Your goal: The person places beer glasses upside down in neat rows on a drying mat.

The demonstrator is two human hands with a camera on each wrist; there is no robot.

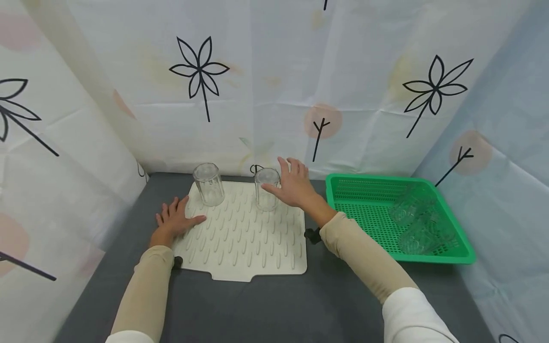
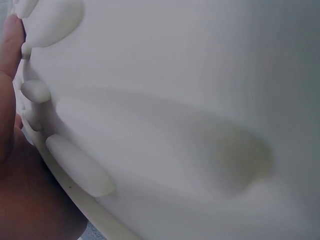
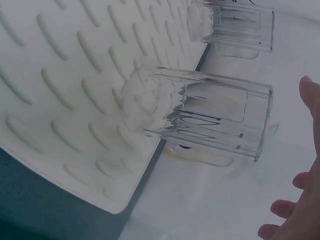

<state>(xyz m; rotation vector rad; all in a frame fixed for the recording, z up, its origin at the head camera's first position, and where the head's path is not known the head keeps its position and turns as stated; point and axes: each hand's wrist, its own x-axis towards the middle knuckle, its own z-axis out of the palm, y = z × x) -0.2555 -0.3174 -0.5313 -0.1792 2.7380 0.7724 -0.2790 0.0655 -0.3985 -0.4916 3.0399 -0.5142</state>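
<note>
Two clear glass mugs stand upright on a white ridged drying mat [image 1: 240, 238], one glass mug [image 1: 208, 186] at its back left and another glass mug [image 1: 267, 190] at its back middle. My right hand [image 1: 293, 186] is beside the back-middle mug, its thumb overlapping it in the head view. In the right wrist view, a gap shows between the spread fingers [image 3: 282, 209] and the rim of the nearer mug [image 3: 220, 112]; the hand holds nothing. My left hand [image 1: 173, 221] rests with fingers spread at the mat's left edge.
To the right, a green plastic basket [image 1: 429, 258] holds several clear glasses [image 1: 418, 238] lying on their sides. The mat lies on a dark grey table [image 1: 257, 309], and patterned cloth [image 1: 274, 85] hangs close behind and along both sides.
</note>
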